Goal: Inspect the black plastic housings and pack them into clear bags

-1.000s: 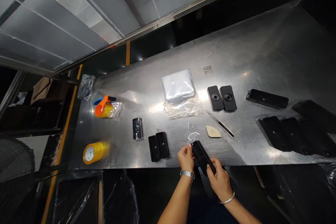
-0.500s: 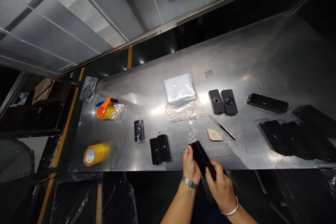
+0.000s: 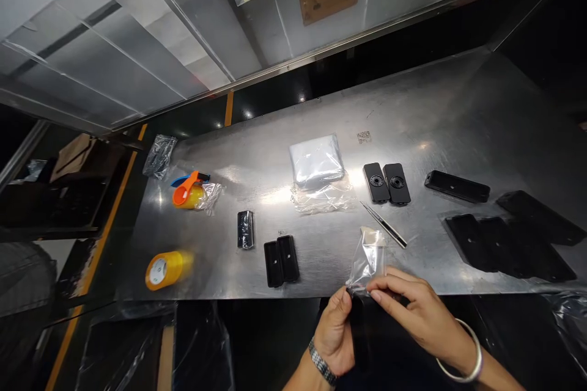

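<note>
A long black case [image 3: 361, 331] hangs below the table's front edge, partly lost against the dark background. My left hand [image 3: 335, 328], with a metal watch on the wrist, is closed round its side and upper end. From that end a clear plastic bag [image 3: 368, 259] stretches up over the table and over a cream-coloured wedge. My right hand [image 3: 413, 308], wearing a bangle, pinches the bag's plastic near the case's top end. A pen-like metal tool [image 3: 384, 224] lies just beyond the bag.
On the metal table [image 3: 206, 272] are a stack of clear bags [image 3: 317, 160], two black devices with round dials [image 3: 386, 183], several black trays [image 3: 472, 244] at right, two small trays [image 3: 281, 261], a wrapped black piece [image 3: 245, 230], yellow tape [image 3: 162, 270] and an orange tape dispenser [image 3: 186, 190].
The black case has moved down and stands more upright. My right hand has gone from its lower end to the bag at the top. The bag has swung right, over the wedge.
</note>
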Available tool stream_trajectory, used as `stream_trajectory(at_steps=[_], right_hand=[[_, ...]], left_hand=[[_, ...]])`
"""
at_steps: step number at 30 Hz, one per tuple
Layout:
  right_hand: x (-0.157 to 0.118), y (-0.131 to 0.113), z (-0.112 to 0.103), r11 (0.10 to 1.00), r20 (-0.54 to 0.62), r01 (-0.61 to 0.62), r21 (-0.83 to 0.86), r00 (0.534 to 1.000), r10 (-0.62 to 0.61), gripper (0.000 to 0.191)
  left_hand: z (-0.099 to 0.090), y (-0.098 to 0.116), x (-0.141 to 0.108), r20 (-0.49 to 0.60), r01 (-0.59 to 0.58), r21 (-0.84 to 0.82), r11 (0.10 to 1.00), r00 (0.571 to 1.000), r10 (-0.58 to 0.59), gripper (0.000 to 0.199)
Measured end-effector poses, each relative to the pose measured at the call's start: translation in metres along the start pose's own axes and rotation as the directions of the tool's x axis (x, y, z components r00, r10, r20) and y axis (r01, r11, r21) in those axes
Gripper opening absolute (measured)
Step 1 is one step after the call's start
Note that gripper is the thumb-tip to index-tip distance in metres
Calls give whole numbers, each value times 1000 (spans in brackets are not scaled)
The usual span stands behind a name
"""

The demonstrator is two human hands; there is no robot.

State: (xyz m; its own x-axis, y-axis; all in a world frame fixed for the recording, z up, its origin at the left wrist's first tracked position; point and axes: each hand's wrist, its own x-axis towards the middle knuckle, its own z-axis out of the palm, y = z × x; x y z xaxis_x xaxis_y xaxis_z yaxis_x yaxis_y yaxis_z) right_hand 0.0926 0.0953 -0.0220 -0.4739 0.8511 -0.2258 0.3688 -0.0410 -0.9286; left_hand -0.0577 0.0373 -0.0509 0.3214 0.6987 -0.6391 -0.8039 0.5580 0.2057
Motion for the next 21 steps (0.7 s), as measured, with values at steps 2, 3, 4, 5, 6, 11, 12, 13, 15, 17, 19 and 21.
stream_trajectory(at_steps=[2,3,4,5,6,11,12,13,15,17,19,21], right_hand=[[-1,-9,-5,999,96,9,-45,995,-4,19],[-2,-13,-6,997,137,13,-77,991,-2,19],[-3,-17,-8,993,170,19,-116,985,1,19],[-4,-21,-8,987,190,32,-159,982,-1,20],[-4,-24,-8,977,203,54,-204,979,-12,20],[-12,-31,6,883,121,254,-396,967,-224,21],[-15,-30,11,863,82,275,-424,961,-266,21],[-18,-29,16,844,41,289,-451,952,-304,20],[-25,-25,27,812,-27,304,-498,931,-365,19],[-33,-22,36,780,-68,330,-532,901,-428,17],[-38,-22,44,759,-95,362,-542,870,-483,16],[-41,-23,48,752,-107,390,-531,850,-516,17]], left_hand=[[0,0,-7,14,26,15,1000,1000,-27,29],[0,0,-10,18,33,20,999,999,-34,30],[0,0,-13,26,39,23,999,999,-39,31],[0,0,-15,33,38,24,999,999,-39,32],[0,0,-18,38,34,24,999,999,-35,31],[1,1,-28,-32,-15,16,1000,999,15,23],[2,1,-30,-56,-22,22,999,998,24,24],[3,1,-32,-85,-29,32,999,996,32,25],[3,0,-36,-137,-38,55,998,989,46,27],[4,0,-41,-174,-57,71,996,982,68,27],[3,-1,-46,-192,-83,74,994,977,96,27],[3,-2,-50,-203,-111,74,991,971,124,28]])
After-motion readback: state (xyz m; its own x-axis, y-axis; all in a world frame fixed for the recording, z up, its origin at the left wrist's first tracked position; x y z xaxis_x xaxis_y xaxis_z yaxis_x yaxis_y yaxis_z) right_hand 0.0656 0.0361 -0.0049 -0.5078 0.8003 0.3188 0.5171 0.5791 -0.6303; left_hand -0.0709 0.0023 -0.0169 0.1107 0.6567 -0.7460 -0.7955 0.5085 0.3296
